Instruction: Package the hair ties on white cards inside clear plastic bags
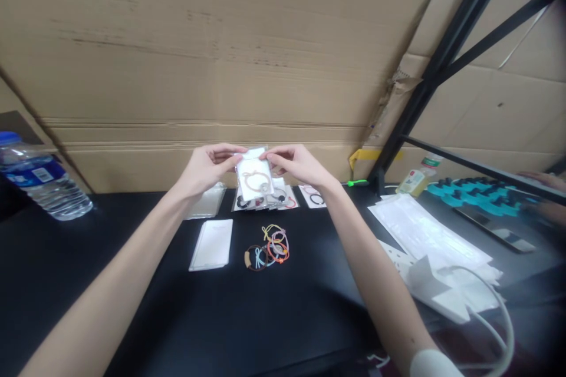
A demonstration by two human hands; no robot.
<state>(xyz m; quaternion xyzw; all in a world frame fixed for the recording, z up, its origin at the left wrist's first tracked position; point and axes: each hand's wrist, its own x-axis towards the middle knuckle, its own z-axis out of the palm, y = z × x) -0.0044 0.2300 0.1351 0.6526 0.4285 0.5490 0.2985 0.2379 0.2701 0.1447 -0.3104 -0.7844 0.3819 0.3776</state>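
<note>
Both hands hold up a small clear bag (255, 178) with a white card and a beige hair tie inside. My left hand (211, 165) pinches its upper left edge between thumb and fingers. At the upper right edge, my right hand (295, 164) grips it the same way. Behind and below it lie several bagged hair ties (277, 197) on the black table. Loose hair ties (278, 245) in yellow, pink, orange, blue and brown form a small heap nearer me. Left of them is a stack of white cards (212, 244), with clear bags (207, 202) behind it.
A water bottle (38, 174) leans at the far left. On the right are white plastic packets (424, 227), a white power strip (437, 288) with cable, a teal tray (477, 194) and a black metal frame (424, 88). Another person's hand (548, 209) shows at the right edge. Cardboard backs the table.
</note>
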